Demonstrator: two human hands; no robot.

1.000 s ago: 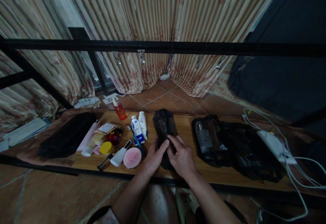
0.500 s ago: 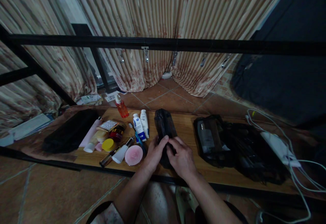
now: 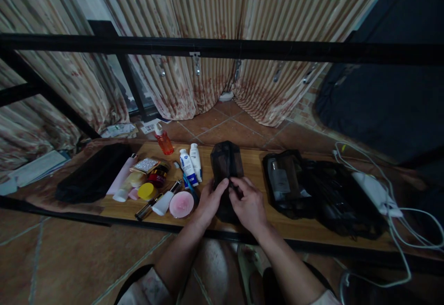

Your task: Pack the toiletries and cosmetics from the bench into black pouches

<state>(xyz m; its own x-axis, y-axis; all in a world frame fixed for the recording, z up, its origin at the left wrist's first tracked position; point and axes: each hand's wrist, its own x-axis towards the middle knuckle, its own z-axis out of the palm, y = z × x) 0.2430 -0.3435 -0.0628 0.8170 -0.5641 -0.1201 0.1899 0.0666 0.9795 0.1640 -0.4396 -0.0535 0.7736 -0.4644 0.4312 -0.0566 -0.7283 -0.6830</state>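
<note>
A black see-through mesh pouch (image 3: 227, 157) lies lengthwise on the wooden board in front of me. My left hand (image 3: 212, 199) grips its left side, thumb on top near the middle seam. From the right, my right hand (image 3: 247, 201) pinches the pouch at that same seam, its fingertips close to my left thumb. Whatever small part sits between the fingertips is too dark to make out. Left of my hands lie a pink round container (image 3: 181, 204), a toothbrush (image 3: 183, 178) and two white tubes, one a blue-and-white tube (image 3: 188, 168).
The wooden board (image 3: 256, 226) also bears an orange pump bottle (image 3: 163, 139), a yellow-lidded jar (image 3: 146, 191), a pink bottle (image 3: 122, 174) and a black pouch (image 3: 93, 173) at left. An open black mesh bag (image 3: 287, 182) and white cables (image 3: 395, 222) lie right. A black rail (image 3: 222, 47) crosses behind.
The pouch's far part looks wider and more spread out. Both hands stay on it, with the right fingers shifted slightly at the seam. The whole view has moved a little.
</note>
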